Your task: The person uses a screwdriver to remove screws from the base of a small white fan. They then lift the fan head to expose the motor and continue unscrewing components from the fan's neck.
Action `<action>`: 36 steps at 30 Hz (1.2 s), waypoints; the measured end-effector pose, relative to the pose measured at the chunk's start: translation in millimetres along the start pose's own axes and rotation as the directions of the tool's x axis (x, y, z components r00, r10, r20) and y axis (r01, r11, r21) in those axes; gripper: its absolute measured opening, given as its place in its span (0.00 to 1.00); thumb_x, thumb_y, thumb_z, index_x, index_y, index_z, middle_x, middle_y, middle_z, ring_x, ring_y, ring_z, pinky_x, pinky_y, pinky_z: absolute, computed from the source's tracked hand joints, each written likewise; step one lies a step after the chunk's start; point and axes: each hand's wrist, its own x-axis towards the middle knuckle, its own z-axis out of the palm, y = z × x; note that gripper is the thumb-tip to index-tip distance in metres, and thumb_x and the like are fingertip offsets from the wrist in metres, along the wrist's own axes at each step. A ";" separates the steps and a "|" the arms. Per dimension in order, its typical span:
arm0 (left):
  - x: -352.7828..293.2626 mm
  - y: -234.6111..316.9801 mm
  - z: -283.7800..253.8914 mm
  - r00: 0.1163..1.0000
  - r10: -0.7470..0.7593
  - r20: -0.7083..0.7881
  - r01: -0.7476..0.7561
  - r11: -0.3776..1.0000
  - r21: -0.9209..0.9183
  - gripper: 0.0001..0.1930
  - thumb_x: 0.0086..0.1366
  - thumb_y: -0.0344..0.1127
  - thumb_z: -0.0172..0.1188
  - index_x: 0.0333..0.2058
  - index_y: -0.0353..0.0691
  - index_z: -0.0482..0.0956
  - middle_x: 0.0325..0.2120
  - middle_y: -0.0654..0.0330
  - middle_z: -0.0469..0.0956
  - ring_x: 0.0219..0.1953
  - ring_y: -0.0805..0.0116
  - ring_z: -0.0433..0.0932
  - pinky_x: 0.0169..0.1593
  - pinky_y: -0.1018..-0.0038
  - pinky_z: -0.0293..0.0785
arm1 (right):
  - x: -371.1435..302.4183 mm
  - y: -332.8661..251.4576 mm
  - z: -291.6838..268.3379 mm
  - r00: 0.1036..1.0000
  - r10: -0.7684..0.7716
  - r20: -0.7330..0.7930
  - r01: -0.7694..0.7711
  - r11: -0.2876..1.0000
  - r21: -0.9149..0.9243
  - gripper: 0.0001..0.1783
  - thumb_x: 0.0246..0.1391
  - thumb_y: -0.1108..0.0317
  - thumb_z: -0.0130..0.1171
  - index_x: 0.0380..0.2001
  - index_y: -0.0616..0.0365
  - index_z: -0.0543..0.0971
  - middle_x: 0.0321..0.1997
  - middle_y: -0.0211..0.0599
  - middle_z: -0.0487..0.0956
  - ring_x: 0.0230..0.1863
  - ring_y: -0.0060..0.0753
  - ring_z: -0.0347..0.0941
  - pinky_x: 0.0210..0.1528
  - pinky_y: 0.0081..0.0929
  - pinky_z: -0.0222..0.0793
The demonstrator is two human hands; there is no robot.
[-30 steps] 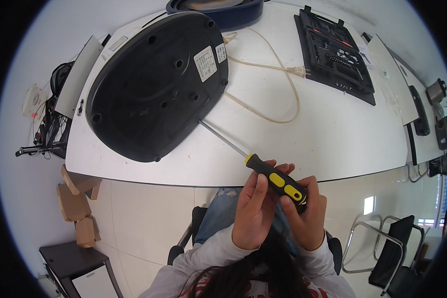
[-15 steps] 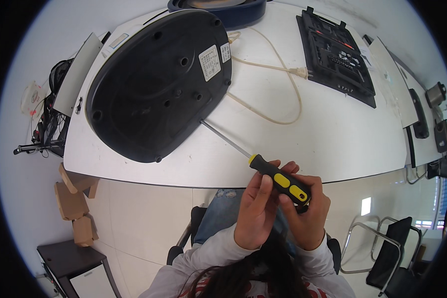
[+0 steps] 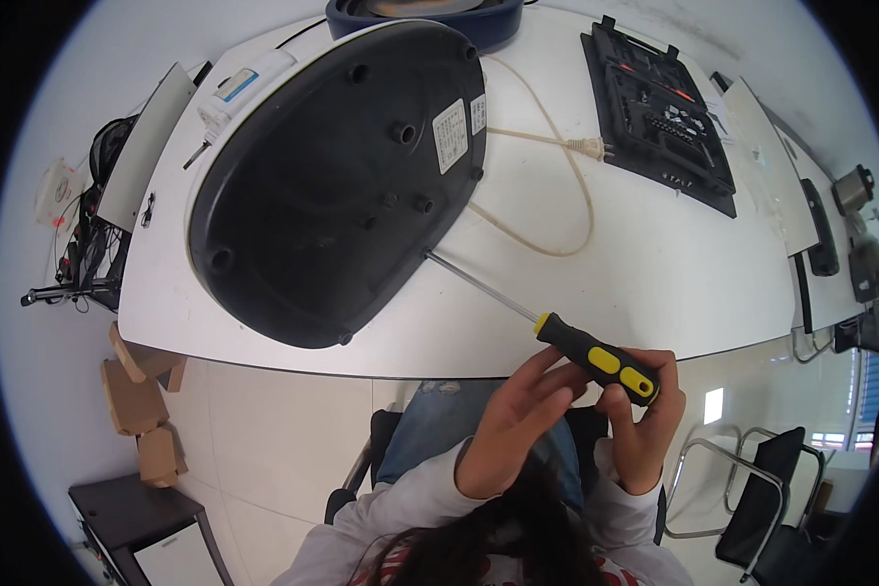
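My right hand (image 3: 647, 415) holds the end of a screwdriver's black-and-yellow handle (image 3: 601, 359) between thumb and fingers. My left hand (image 3: 513, 425) lies beside the handle, its fingertips reaching against the underside and its thumb apart. The screwdriver's long metal shaft (image 3: 483, 285) runs up and left. Its tip meets the near right edge of a large black appliance base (image 3: 313, 205), and whether it sits in a hole I cannot tell. The appliance rests underside up and tilted, with round recesses, feet and two white labels. Part of its white body (image 3: 249, 93) shows at the left.
A beige power cord with a plug (image 3: 586, 147) loops over the white table (image 3: 654, 283). An open black tool case (image 3: 659, 117) lies at the far right. Behind the appliance stands a dark blue rounded piece (image 3: 498, 27). A chair (image 3: 762, 488) is at the right.
The appliance has shifted right and tilted, baring more of its white body at the left. Screwdriver and both hands have moved right and nearer. My left thumb has come away from the handle.
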 end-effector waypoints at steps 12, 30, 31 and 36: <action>-26.5 61.7 -48.6 -0.306 0.818 0.487 -0.004 -0.512 0.859 0.28 0.53 0.37 0.57 0.52 0.45 0.59 0.53 0.45 0.60 0.57 0.49 0.59 0.48 0.55 0.68 | 1.4 9.1 0.3 0.996 0.094 0.011 -0.094 0.975 0.201 0.15 0.55 0.64 0.50 0.40 0.65 0.65 0.23 0.33 0.72 0.18 0.19 0.67 0.22 0.13 0.61; 9.6 57.8 -70.9 0.120 0.989 -0.089 -0.220 0.114 0.969 0.28 0.61 0.36 0.56 0.55 0.32 0.56 0.48 0.50 0.65 0.44 0.66 0.70 0.44 0.76 0.68 | 19.1 48.6 -45.5 0.869 0.306 -0.389 0.106 0.652 0.751 0.25 0.57 0.47 0.49 0.41 0.62 0.68 0.23 0.29 0.64 0.25 0.22 0.61 0.24 0.16 0.60; 9.8 57.4 -69.9 0.125 0.988 -0.094 -0.209 0.119 0.971 0.28 0.61 0.36 0.56 0.55 0.32 0.56 0.48 0.50 0.65 0.44 0.65 0.70 0.45 0.76 0.68 | 22.1 52.8 -48.3 0.720 0.442 -0.534 0.268 0.533 0.803 0.24 0.58 0.47 0.47 0.39 0.61 0.68 0.26 0.32 0.65 0.30 0.26 0.63 0.27 0.17 0.63; 6.3 59.2 -72.1 0.128 0.990 -0.062 -0.192 0.087 0.978 0.29 0.61 0.36 0.56 0.56 0.32 0.55 0.49 0.49 0.64 0.46 0.64 0.69 0.46 0.76 0.68 | 29.2 36.0 -102.2 0.912 0.322 -0.254 0.243 0.076 0.967 0.19 0.59 0.52 0.44 0.32 0.60 0.65 0.35 0.35 0.65 0.34 0.25 0.63 0.27 0.18 0.66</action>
